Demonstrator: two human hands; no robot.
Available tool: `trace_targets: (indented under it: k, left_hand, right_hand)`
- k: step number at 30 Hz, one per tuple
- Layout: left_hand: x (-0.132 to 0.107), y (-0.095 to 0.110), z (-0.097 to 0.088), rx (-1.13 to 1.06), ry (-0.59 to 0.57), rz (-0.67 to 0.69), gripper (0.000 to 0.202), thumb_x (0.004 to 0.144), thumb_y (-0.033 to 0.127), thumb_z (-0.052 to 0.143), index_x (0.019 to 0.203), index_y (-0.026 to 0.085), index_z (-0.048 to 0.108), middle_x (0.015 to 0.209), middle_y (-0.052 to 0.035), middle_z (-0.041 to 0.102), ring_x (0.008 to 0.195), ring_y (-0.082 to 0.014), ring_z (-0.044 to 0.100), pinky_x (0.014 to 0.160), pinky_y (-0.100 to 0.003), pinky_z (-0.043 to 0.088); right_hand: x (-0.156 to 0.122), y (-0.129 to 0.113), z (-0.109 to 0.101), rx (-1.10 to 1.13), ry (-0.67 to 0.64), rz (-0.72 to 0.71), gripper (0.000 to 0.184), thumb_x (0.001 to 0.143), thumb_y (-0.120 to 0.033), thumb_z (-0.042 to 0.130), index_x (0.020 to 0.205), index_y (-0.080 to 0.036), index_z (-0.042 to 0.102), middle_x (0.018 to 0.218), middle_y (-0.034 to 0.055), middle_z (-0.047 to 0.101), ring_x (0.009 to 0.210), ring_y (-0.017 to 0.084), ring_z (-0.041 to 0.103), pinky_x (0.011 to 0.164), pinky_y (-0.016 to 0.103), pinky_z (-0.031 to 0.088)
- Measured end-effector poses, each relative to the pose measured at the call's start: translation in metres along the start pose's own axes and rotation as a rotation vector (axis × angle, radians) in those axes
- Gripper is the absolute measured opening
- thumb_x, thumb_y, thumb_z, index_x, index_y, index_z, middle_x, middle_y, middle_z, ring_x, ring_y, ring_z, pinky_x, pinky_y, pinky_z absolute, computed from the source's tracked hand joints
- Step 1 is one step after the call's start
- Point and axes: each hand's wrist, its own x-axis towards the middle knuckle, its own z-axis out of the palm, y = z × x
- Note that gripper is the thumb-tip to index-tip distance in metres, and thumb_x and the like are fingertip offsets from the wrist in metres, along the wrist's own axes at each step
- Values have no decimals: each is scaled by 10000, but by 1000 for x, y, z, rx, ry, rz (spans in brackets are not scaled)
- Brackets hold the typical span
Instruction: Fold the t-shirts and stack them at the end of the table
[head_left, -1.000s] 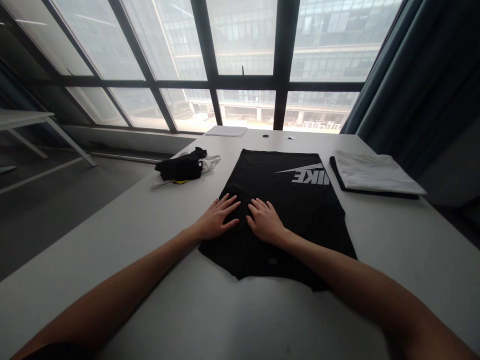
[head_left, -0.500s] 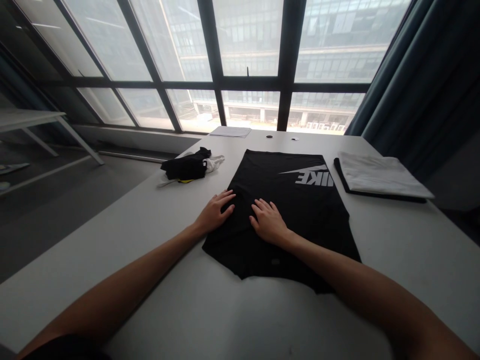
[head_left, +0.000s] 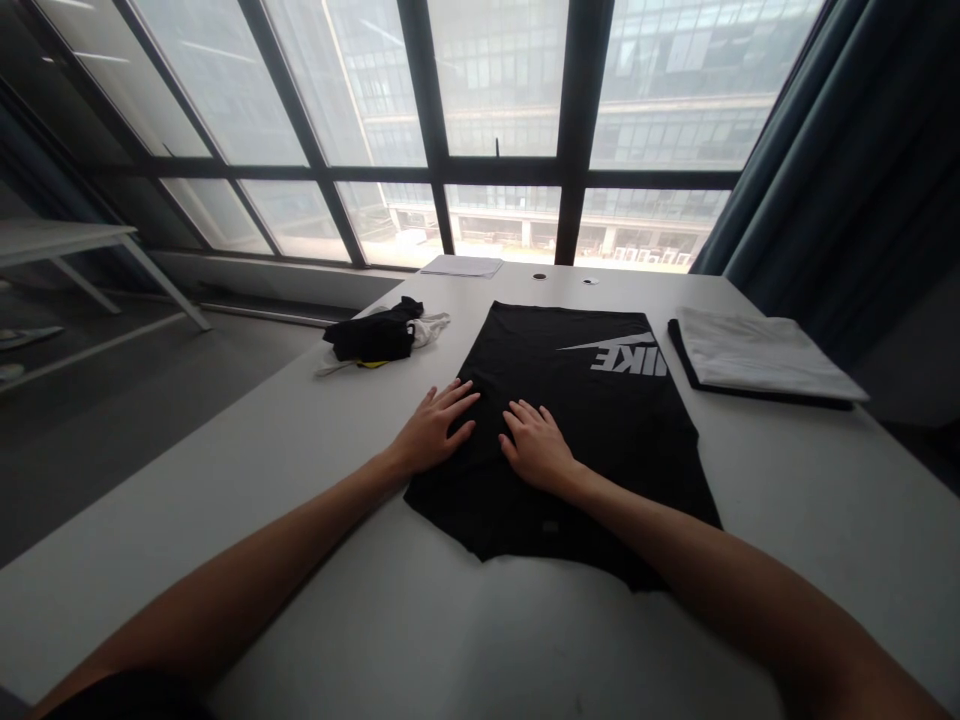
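Note:
A black T-shirt (head_left: 600, 430) with a large grey printed logo lies spread on the white table, its neckline towards me. The lettering appears upside down near the far right edge of the shirt. My left hand (head_left: 433, 428) rests on the shirt's left edge, fingers spread and pointing away from me. Flat on the cloth just to its right lies my right hand (head_left: 537, 446), with its fingers stretched out. Neither hand grips the fabric. My right forearm crosses over the shirt's near right part and hides some of it.
On the white table (head_left: 300, 440), a crumpled pile of black and white clothes (head_left: 375, 335) lies at the left. Folded grey and black cloths (head_left: 765, 355) are stacked at the right. Papers (head_left: 461, 266) lie at the far edge, before the windows. A blue curtain (head_left: 817, 180) hangs at right.
My left hand has shifted slightly to the right on the shirt, its fingers a little more spread. My right hand stays in place.

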Motion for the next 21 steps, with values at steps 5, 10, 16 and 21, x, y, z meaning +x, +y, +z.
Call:
trace_targets:
  k: [5,10,16,21]
  left_hand:
    - [-5,9,4,7,-50,17,533,1015,437,430,1509,238,459,1604,-66,367,1513,-292,252,1223,-540,217]
    - [-7,2,16,41,-171,-35,591,1014,538,412,1549,288,387,1644,-61,265,1522,-335,201,1195,-605,215]
    - [-6,1,17,18,-152,-34,582,1011,533,430,1543,300,398,1638,-66,284,1517,-335,221,1193,-606,216]
    - [-6,1,16,15,-154,-33,586,1010,542,422,1543,299,398,1639,-62,286,1518,-332,218,1199,-600,209]
  right_hand:
    - [0,-1,-1,-4,-6,-1,481,1001,-325,419,1422,-121,532,1542,148,462,1467,269,341,1199,498,224]
    - [1,-1,-1,-5,-9,1,488,995,-338,429,1413,-112,540,1539,152,465,1465,275,345,1200,497,226]
    - [1,-1,-1,-2,-12,9,489,995,-343,433,1422,-127,532,1543,148,460,1470,267,339,1203,494,216]
    - [1,-1,-1,4,-2,1,486,993,-339,438,1415,-120,538,1535,157,468,1466,268,344,1201,492,216]
